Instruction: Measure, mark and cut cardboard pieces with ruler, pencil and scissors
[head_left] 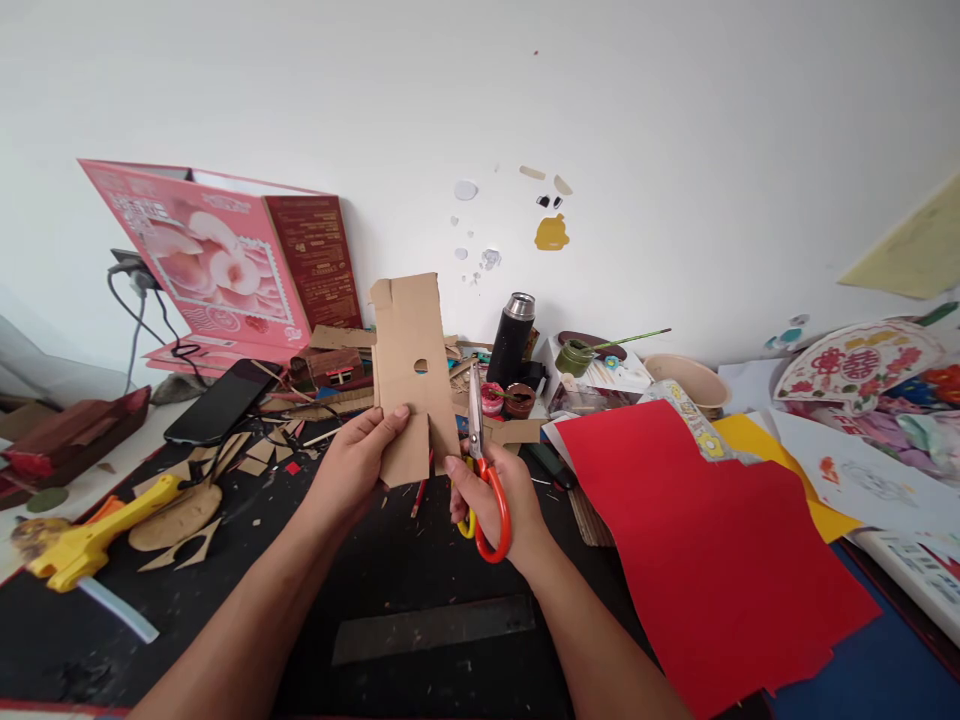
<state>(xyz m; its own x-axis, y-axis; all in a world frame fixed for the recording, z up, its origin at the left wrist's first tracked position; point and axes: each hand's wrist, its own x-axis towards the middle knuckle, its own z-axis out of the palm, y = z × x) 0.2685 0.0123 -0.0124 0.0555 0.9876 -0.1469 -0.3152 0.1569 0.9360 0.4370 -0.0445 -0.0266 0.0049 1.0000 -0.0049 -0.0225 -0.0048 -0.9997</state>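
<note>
My left hand (365,450) pinches a piece of brown cardboard (409,330) by its lower left side, thumb on the front face. The cardboard is held upright above the black table, with a small hole near its middle and a slit running up from its bottom edge. In my right hand (502,505) is a pair of scissors (491,500) with red and yellow handles, blades pointing up beside the cardboard's right edge. My right thumb touches or nearly touches the cardboard's lower right corner. Whether the blades are fully closed is hard to make out.
A yellow glue gun (112,530) and cardboard scraps (259,455) lie left, near a black phone (221,400). A ruler-like strip (435,628) lies in front. Behind stand a black flask (512,340) and paint jars (519,400). Red paper (705,550) covers the right side.
</note>
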